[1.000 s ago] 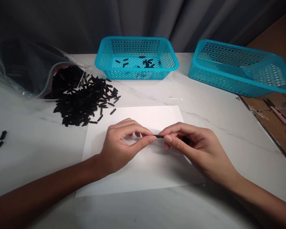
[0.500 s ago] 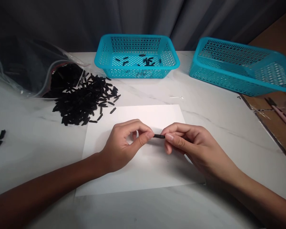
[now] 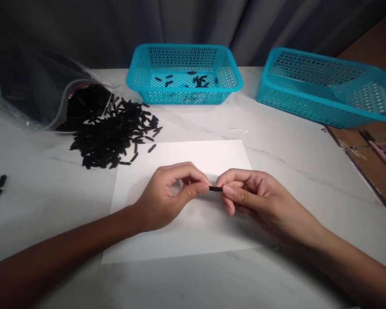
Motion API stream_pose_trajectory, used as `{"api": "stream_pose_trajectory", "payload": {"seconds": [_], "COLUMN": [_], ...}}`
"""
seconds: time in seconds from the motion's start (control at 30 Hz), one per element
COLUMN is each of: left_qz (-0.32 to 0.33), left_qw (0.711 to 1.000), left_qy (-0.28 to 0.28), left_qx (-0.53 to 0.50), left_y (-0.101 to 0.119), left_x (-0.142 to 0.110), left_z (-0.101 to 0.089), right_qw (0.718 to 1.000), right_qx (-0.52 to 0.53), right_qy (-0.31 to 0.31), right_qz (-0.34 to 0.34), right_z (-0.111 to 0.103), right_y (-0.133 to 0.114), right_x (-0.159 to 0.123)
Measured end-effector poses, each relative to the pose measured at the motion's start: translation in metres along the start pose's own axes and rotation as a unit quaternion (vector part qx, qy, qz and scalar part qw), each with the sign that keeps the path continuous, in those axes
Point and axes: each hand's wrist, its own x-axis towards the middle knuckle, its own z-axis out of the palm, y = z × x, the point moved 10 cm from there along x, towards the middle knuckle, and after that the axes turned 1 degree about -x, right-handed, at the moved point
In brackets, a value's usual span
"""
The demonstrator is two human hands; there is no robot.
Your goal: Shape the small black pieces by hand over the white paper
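From my remote seat I see both hands and the slim black piece (image 3: 215,189) sitting slightly lower over the paper than half a second ago. Behind everything hangs a dark curtain (image 3: 196,21), with the marbled table (image 3: 309,171) before it. Two blue baskets stand at the back: the right one (image 3: 309,104) angled, the middle one (image 3: 185,89) with black bits scattered inside. At left, an open plastic bag (image 3: 25,92) spills a black heap (image 3: 106,139), which crowds the upper left corner of the white paper (image 3: 173,244). My left hand (image 3: 167,197) pinches the piece's left end, thumb against fingers; my right hand (image 3: 263,197) pinches the other. A pink-handled tool (image 3: 383,153) lies far right.
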Motion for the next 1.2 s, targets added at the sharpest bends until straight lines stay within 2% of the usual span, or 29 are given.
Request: {"api": "stream_pose_trajectory", "payload": {"seconds": [0.2,0.3,0.47,0.7,1.2], "left_qz": [-0.079,-0.111,-0.127,-0.159,-0.170], "left_qw": [0.991,0.985,0.982,0.973,0.965], "left_qy": [-0.047,-0.041,-0.029,-0.021,-0.019], "left_qx": [-0.096,-0.127,-0.140,-0.168,-0.197], "left_y": [-0.015,-0.023,-0.026,-0.028,-0.031], "left_x": [-0.003,-0.004,-0.006,-0.012,-0.012], "left_z": [0.010,0.012,0.013,0.017,0.016], "right_qw": [1.000,1.000,0.998,0.998,0.988], "right_qx": [0.005,0.016,0.039,0.048,0.131], "right_qy": [0.003,0.003,-0.018,-0.016,-0.037], "right_qz": [0.010,0.023,0.036,0.042,0.076], "right_z": [0.001,0.001,0.008,0.014,0.021], "right_y": [0.004,0.007,0.011,0.014,0.018], "right_x": [0.002,0.002,0.001,-0.003,-0.003]}}
